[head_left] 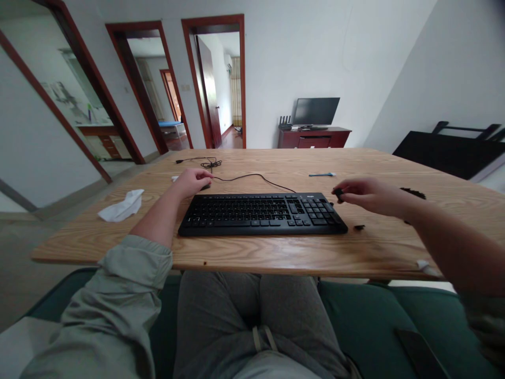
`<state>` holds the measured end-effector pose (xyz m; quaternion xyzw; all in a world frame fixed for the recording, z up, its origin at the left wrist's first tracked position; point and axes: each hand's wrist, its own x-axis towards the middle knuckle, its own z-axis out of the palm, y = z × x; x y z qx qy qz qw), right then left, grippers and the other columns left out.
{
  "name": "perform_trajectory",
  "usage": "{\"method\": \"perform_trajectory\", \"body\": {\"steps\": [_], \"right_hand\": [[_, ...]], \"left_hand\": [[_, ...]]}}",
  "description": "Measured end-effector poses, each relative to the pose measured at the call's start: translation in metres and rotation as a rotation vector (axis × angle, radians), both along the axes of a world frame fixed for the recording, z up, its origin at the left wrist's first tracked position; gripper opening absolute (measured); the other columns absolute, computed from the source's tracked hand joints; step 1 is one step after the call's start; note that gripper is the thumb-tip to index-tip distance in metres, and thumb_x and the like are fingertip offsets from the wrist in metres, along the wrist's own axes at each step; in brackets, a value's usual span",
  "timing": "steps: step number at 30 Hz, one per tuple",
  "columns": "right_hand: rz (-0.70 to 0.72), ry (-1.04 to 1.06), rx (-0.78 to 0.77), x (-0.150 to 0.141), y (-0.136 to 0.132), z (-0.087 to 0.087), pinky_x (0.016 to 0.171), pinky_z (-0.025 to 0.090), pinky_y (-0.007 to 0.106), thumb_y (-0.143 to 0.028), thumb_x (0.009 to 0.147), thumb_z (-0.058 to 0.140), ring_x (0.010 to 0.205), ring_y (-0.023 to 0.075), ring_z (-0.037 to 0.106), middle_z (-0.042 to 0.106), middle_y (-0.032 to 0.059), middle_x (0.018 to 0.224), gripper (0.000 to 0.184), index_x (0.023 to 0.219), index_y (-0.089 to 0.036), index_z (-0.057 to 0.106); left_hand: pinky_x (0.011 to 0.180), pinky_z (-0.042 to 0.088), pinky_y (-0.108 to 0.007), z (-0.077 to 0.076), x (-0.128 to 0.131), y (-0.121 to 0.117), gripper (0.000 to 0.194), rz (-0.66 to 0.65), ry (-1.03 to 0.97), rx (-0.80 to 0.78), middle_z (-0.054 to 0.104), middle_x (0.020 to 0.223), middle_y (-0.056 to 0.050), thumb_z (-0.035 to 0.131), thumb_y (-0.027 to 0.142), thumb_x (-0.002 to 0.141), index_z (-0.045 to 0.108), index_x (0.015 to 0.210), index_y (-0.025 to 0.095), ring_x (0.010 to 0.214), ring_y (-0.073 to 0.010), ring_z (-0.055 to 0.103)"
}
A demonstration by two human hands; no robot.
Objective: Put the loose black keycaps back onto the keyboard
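The TV (pixel 316 111) stands on a red cabinet (pixel 315 139) against a white wall (pixel 284 63), with three red-framed doorways (pixel 242 79) to its left, the nearest opening on a bright room with a pale curtain (pixel 235 87). Right of the TV is a black panel (pixel 445 155); nearer than it are the wood table (pixel 252 255), green sofa (pixel 355 316) and, leftward, grey floor (pixel 19 247).

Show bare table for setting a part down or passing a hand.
Best: far middle of the table, beyond the black cord, between its coil and the blue toothbrush. A narrow strip also runs between keyboard and near table edge. Crowded: right of the keyboard, around the right hand and loose black pieces; at its far-left corner, under the left hand.
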<state>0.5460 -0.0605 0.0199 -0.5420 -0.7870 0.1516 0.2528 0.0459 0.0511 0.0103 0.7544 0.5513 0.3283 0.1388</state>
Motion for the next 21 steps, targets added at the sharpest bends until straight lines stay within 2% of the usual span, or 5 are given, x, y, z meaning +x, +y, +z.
{"method": "perform_trajectory", "body": {"steps": [6,9,12,19,21], "right_hand": [[0.111,0.283,-0.186,-0.072,0.004,0.003,0.07,0.054,0.034,-0.053,0.085,0.063,0.084,0.0218,0.068,0.076,0.0067,0.096,0.048,0.119,-0.021,0.071],[0.172,0.321,-0.201,-0.102,0.009,-0.001,0.068,0.053,0.032,-0.053,0.087,0.06,0.082,0.0192,0.067,0.076,0.0053,0.098,0.053,0.129,-0.021,0.067],[0.235,0.297,-0.165,-0.124,0.012,-0.001,0.076,0.054,0.035,-0.052,0.088,0.06,0.086,0.0202,0.068,0.076,0.0046,0.097,0.055,0.133,-0.021,0.065],[0.294,0.263,-0.104,-0.134,0.013,0.001,0.082,0.052,0.036,-0.055,0.084,0.065,0.09,0.0224,0.067,0.077,0.0041,0.102,0.04,0.108,-0.026,0.078],[0.281,0.285,-0.088,-0.131,0.015,-0.001,0.078,0.052,0.035,-0.059,0.082,0.066,0.085,0.0222,0.066,0.077,0.0047,0.095,0.041,0.098,-0.024,0.08]], "left_hand": [[0.073,0.05,-0.03,0.002,0.006,-0.005,0.032,-0.09,0.032,0.002,0.076,0.088,-0.006,0.064,0.039,0.074,0.076,0.095,0.02,0.08,-0.0206,0.065],[0.071,0.05,-0.031,0.004,0.011,-0.009,0.032,-0.128,0.038,0.001,0.075,0.086,-0.006,0.066,0.038,0.074,0.076,0.095,0.017,0.077,-0.0196,0.064],[0.069,0.05,-0.03,0.007,0.027,-0.019,0.032,-0.189,0.015,-0.005,0.074,0.085,-0.006,0.069,0.036,0.075,0.076,0.099,0.015,0.075,-0.0181,0.064],[0.062,0.047,-0.026,0.008,0.105,-0.079,0.034,-0.579,-0.061,0.073,0.073,0.082,-0.003,0.074,0.032,0.079,0.073,0.11,0.019,0.066,-0.0125,0.06],[0.061,0.046,-0.025,0.006,0.116,-0.087,0.031,-0.575,-0.072,0.141,0.073,0.085,-0.003,0.075,0.03,0.079,0.073,0.109,0.02,0.064,-0.0109,0.058]]}}
